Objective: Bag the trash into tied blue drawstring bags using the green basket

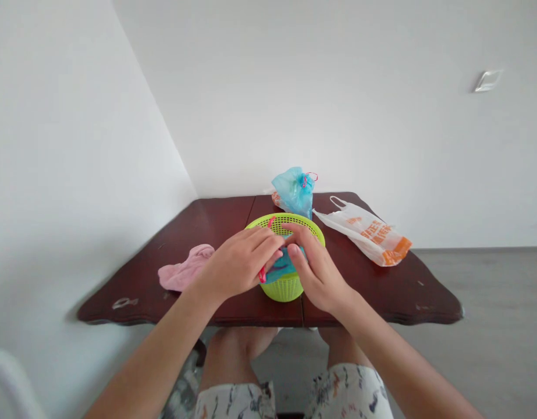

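Note:
A lime-green plastic basket [284,291] with a pierced wall stands near the table's front edge. Blue thin plastic, apparently a bag [280,269], shows at its mouth and hangs over the near rim. My left hand [244,259] is closed on the bag, and a red drawstring [262,274] pokes out below its fingers. Across from it, my right hand [318,269] pinches the bag's edge between thumb and bent fingers. Both hands' fingertips nearly meet above the basket. The basket's inside is mostly hidden behind them.
The dark red wooden table [207,218] stands against the wall. A pink cloth [185,270] lies at left. Behind the basket is a tied blue bag [294,189] with a pink string. A white carrier bag [366,233] with orange print lies at right.

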`<state>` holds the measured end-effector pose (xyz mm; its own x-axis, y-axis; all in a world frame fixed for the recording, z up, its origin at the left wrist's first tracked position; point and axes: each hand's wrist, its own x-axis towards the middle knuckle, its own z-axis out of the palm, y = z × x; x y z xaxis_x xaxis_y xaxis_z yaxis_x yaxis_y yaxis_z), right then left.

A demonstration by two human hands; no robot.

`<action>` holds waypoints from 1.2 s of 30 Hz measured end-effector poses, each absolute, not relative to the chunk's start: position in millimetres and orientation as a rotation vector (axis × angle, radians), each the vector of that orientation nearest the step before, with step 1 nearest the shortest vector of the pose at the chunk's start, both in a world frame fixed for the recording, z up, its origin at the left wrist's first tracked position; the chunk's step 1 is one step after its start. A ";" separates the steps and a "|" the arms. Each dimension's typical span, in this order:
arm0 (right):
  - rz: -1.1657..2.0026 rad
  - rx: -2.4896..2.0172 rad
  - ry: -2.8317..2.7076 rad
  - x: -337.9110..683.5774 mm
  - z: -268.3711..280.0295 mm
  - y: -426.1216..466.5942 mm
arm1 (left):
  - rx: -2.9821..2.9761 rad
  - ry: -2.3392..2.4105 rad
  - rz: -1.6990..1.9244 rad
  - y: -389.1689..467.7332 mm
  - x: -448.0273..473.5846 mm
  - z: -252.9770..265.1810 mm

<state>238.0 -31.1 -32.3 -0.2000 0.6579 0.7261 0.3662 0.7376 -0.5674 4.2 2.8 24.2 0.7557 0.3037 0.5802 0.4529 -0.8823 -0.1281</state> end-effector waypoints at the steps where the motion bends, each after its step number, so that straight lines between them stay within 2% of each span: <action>1: 0.448 -0.805 -1.797 235.2 -33.8 -26.8 | -2.665 -0.593 -0.865 4.5 4.3 21.9; 12: 1.272 -0.576 -1.496 220.7 -34.7 2.6 | -3.175 -0.428 -1.349 12.7 15.5 -15.0; 18: 1.316 -0.610 -1.302 223.7 -34.2 2.1 | -3.195 -0.456 -1.747 11.1 17.8 -24.6; 21: 1.370 -0.576 -1.114 230.1 -35.2 4.5 | -3.182 -0.517 -2.118 13.3 17.8 -31.8; 23: 1.335 -0.539 -1.008 237.9 -35.4 9.8 | -3.057 -0.629 -2.373 16.3 15.0 -35.2; 25: 1.256 -0.514 -0.955 249.1 -35.4 16.9 | -2.902 -0.754 -2.455 21.4 7.9 -36.6; 27: 1.191 -0.518 -0.969 262.8 -35.5 23.8 | -2.840 -0.830 -2.307 28.9 -3.9 -35.9; 32: 1.154 -0.637 -1.180 294.7 -37.5 36.3 | -2.790 -0.949 -1.498 48.4 -38.2 -28.1; 36: 0.990 -0.795 -1.319 309.3 -41.6 47.0 | -2.769 -1.041 -0.985 50.7 -45.8 -23.2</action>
<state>309.3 47.0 -41.6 -0.0196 0.9159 0.4008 -0.1292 0.3952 -0.9094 -45.8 50.7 -23.2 0.5774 0.5854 0.5691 0.6003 -0.7769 0.1899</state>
